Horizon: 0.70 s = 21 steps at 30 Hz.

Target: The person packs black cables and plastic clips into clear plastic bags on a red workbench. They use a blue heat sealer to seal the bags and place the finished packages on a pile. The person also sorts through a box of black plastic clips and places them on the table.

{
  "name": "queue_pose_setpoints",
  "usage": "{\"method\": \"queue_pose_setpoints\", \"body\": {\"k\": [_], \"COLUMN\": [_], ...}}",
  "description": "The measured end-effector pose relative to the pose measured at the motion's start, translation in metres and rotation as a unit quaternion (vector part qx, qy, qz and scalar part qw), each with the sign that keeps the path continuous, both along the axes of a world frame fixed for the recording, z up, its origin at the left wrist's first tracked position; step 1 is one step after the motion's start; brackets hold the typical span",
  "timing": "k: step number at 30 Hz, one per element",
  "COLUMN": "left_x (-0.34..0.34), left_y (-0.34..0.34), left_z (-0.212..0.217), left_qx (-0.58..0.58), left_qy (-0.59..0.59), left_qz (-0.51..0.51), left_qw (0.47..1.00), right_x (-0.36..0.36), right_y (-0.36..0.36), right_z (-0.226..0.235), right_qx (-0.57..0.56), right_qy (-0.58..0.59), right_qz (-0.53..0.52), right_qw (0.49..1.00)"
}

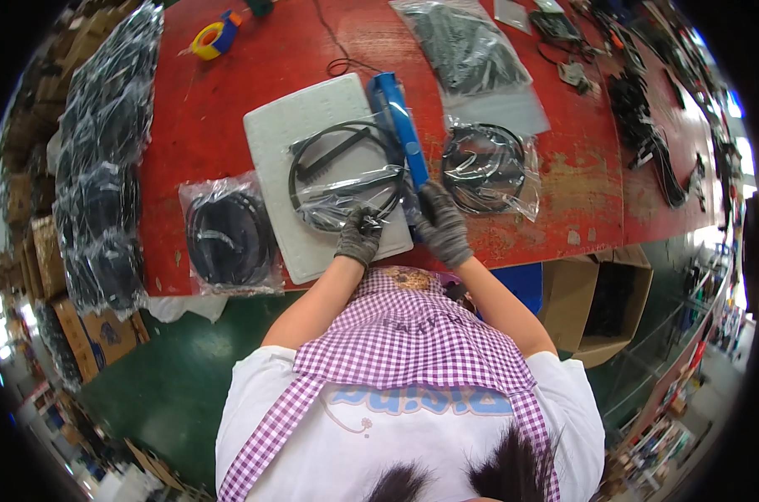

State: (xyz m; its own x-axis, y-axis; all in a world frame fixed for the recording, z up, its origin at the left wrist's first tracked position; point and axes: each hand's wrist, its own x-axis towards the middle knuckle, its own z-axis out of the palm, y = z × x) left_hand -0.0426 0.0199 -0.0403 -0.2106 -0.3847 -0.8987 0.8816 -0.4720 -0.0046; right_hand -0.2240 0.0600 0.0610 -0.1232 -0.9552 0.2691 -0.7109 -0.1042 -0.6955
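Note:
A clear plastic bag with a coiled black cable (294,186) and a dark comb-like strip (336,156) in it lies on a white foam board (281,134). My left hand (359,238), in a grey glove, pinches the bag's near edge. Along the bag's right side runs a long blue heat sealer (402,125), tilted slightly. My right hand (444,227), gloved too, is closed around the near end of the sealer's blue bar. Its fingertips are partly hidden, and the bag's right edge reaches in beside them.
Bagged coils lie left (229,238) and right (485,167) of the board on the red table (580,192). Stacked bags (103,192) line the left edge. A large clear bag (471,50) and a tape dispenser (214,38) lie farther back. An open carton (567,305) stands below right.

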Motion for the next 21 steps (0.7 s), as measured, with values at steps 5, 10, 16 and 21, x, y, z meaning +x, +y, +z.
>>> {"method": "queue_pose_setpoints", "body": {"k": [5, 10, 16, 21], "left_x": [0.01, 0.035, 0.194, 0.33], "left_y": [-0.008, -0.022, -0.045, -0.058], "left_z": [0.018, 0.042, 0.068, 0.139], "left_qx": [-0.064, -0.154, -0.299, -0.28], "left_qy": [-0.064, -0.339, -0.472, -0.464], "left_qz": [0.039, -0.05, -0.278, -0.376], "left_qw": [0.995, 0.927, 0.782, 0.752], "right_x": [-0.122, -0.263, -0.287, -0.295], "right_y": [0.003, 0.046, 0.055, 0.051], "right_z": [-0.071, -0.167, -0.191, -0.142], "right_qx": [0.129, 0.218, 0.253, 0.243], "right_qy": [-0.574, -0.607, -0.63, -0.418], "right_qz": [-0.253, -0.507, -0.552, -0.537], "right_qw": [0.768, 0.571, 0.484, 0.692]}}
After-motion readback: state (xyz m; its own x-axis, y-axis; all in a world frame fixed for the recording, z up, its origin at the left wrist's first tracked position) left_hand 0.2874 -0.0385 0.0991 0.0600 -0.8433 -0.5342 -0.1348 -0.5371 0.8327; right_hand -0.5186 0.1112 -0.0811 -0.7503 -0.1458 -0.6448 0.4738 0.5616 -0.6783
